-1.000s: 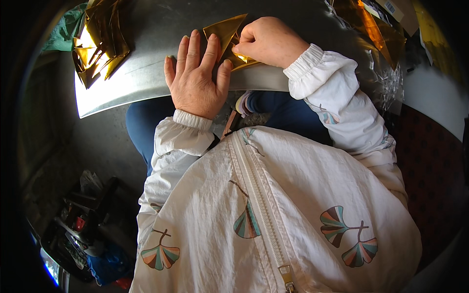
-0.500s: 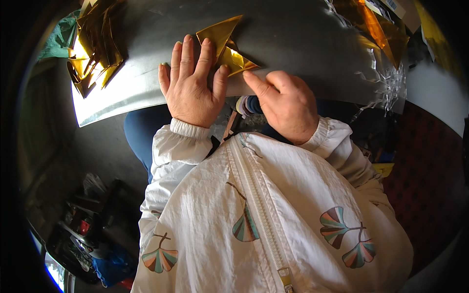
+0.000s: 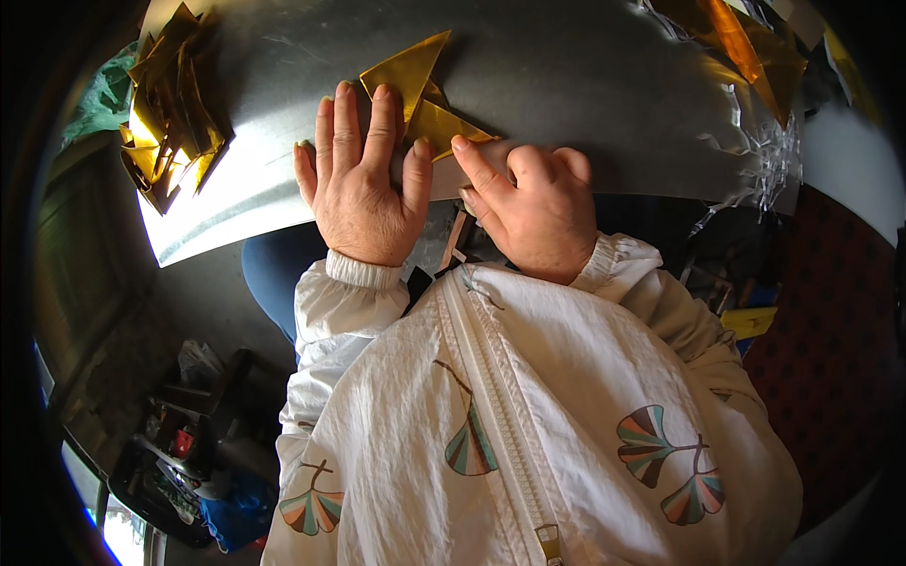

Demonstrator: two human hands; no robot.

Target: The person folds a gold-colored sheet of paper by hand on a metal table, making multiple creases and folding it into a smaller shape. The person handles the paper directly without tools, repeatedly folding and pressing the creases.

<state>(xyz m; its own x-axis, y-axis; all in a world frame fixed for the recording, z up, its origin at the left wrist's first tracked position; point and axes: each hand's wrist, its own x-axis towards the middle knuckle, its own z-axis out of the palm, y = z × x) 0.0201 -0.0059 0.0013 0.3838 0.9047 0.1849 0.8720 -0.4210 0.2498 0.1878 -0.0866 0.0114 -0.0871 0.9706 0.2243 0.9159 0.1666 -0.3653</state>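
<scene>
On the grey metal tabletop (image 3: 604, 85), in the head view, a folded gold foil piece (image 3: 432, 111) lies beneath the index fingertip and thumb tip of the left hand (image 3: 366, 209), which is flat with fingers moderately spread. The right hand (image 3: 545, 212) holds nothing, index finger stretched to the foil's lower edge, thumb apart, other fingers curled; stacked gold foil pieces (image 3: 175, 113) lie leftward.

The folded gold sheet (image 3: 411, 71) looks like glossy foil — smooth, sharply creased; the tabletop (image 3: 585, 75) like sleek, sheeny metal; the clear strips (image 3: 769, 165), crinkled shiny plastic — the jacket (image 3: 377, 377), matt, wrinkled cloth.
</scene>
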